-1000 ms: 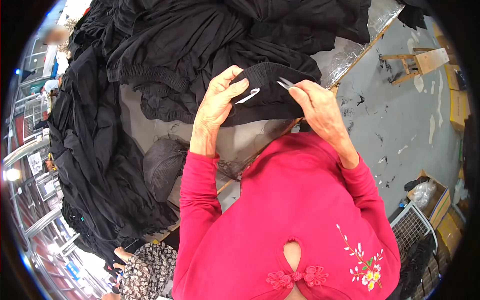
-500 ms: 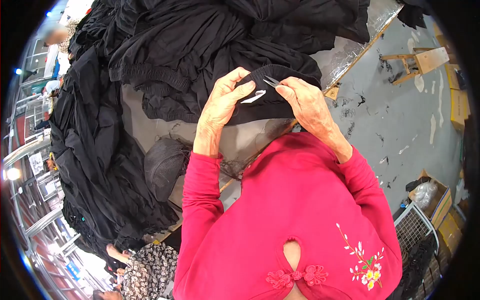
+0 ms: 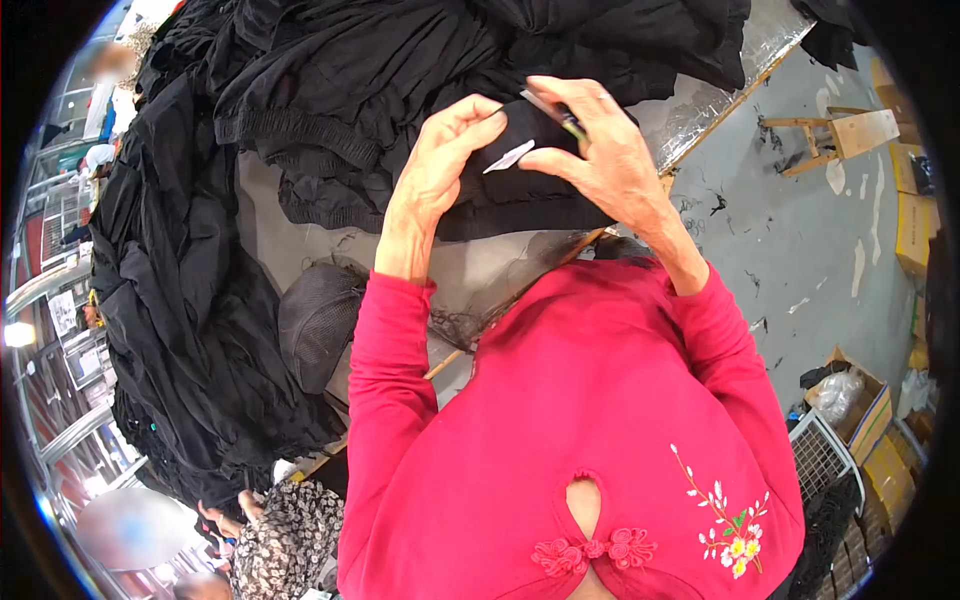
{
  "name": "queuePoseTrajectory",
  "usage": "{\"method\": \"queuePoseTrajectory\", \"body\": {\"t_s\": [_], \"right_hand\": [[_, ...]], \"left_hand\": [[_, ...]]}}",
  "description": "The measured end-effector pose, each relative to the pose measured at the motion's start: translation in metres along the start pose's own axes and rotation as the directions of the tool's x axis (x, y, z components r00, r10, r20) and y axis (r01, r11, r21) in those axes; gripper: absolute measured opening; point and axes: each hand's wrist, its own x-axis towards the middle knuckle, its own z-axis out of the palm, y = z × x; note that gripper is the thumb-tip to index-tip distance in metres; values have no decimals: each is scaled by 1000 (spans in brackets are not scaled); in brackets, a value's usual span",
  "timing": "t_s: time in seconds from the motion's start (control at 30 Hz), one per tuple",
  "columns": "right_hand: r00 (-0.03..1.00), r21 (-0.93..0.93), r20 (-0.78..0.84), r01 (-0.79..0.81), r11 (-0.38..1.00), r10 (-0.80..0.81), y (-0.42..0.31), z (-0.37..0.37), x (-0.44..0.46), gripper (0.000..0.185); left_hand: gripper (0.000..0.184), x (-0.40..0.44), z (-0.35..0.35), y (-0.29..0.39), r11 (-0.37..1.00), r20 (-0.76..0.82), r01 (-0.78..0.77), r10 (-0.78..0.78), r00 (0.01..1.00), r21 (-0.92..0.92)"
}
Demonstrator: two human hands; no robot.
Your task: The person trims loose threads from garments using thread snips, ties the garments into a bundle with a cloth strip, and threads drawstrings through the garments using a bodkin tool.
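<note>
Pinched between the thumb and fingers of my left hand [image 3: 440,150] is the edge of a black garment [image 3: 540,205], just left of a white label [image 3: 510,157]. My right hand [image 3: 610,150] has the small thread snips [image 3: 556,112] against its fingers, with the blades pointing up and left. The right thumb is apart from the fingers, its tip beside the label. The label lies over the black cloth between both hands.
Black garments [image 3: 330,80] are heaped on the table [image 3: 265,225], beside a dark mesh bag [image 3: 322,315]. A wooden stool [image 3: 862,132], boxes [image 3: 915,220] and a wire crate [image 3: 825,455] stand right. A person in patterned clothing [image 3: 288,540] is at lower left.
Both hands have moved up. My right hand has opened wider around the snips, and its thumb has come down beside the label.
</note>
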Motion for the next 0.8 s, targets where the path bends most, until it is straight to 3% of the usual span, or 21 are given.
{"method": "queuePoseTrajectory", "body": {"t_s": [0.1, 0.13, 0.2, 0.23, 0.27, 0.3, 0.33, 0.4, 0.43, 0.5, 0.53, 0.57, 0.6, 0.63, 0.67, 0.7, 0.8], "right_hand": [[991, 52, 133, -5, 999, -2, -16, 9, 2, 36], [986, 22, 148, 71, 997, -74, -9, 13, -4, 22], [991, 82, 106, 79, 994, -87, 15, 20, -21, 14], [997, 58, 81, 7, 998, -11, 12, 12, -20, 8], [982, 150, 24, -188, 971, 186, 24, 13, -24, 5], [953, 62, -27, -301, 952, 303, 25, 8, -17, 5], [966, -21, -24, -259, 966, 259, 31, 3, -10, 11], [998, -157, -58, 19, 987, -29, 30, 9, 6, 28], [999, -273, 21, 52, 961, -48, 20, 11, 12, 46], [994, -273, 107, 41, 961, -12, 29, 25, 26, 51], [993, -152, 113, -18, 988, 35, 47, 35, 36, 43], [991, -261, 116, -32, 965, 64, 73, 43, 44, 38], [989, -364, 121, -39, 931, 89, 89, 47, 48, 32], [991, -286, 96, -60, 956, 91, 68, 43, 56, 24], [991, -278, 102, -51, 959, 83, 65, 43, 56, 24], [984, -218, 150, -64, 974, 98, 66, 41, 58, 23], [956, -129, 274, -76, 989, 109, 71, 36, 67, 21]], "left_hand": [[9, 11, -1, 8, 998, -15, 57, -57, 998, -21], [8, 12, -3, 13, 996, -34, 80, -82, 996, -43], [7, 15, -14, 7, 992, -74, 50, -41, 996, 120], [7, 18, -13, 10, 973, -147, 106, -76, 986, 204], [8, 19, -16, 11, 969, -170, 137, -103, 980, 205], [8, 24, -20, 9, 964, -186, 167, -129, 974, 205], [9, 30, -24, 6, 968, -172, 133, -97, 980, 215], [10, 41, -31, 7, 979, -126, 112, -91, 988, 172], [11, 46, -32, 12, 981, -111, 82, -63, 992, 173], [12, 62, -40, 16, 981, -40, 14, -7, 999, 194], [3, 61, -27, 25, 994, -111, 112, -110, 988, 10], [3, 56, -26, 24, 994, -111, 111, -109, 988, 7], [9, 50, -29, 22, 984, -215, 1, 38, 976, 177], [15, 41, -31, 23, 931, -295, -85, 197, 935, 354], [21, 22, -31, 21, 870, -352, -26, 226, 908, 492], [27, 2, -25, 15, 770, -379, -74, 392, 838, 634], [42, -50, -9, -16, 624, -550, 239, 368, 750, 743]]}}
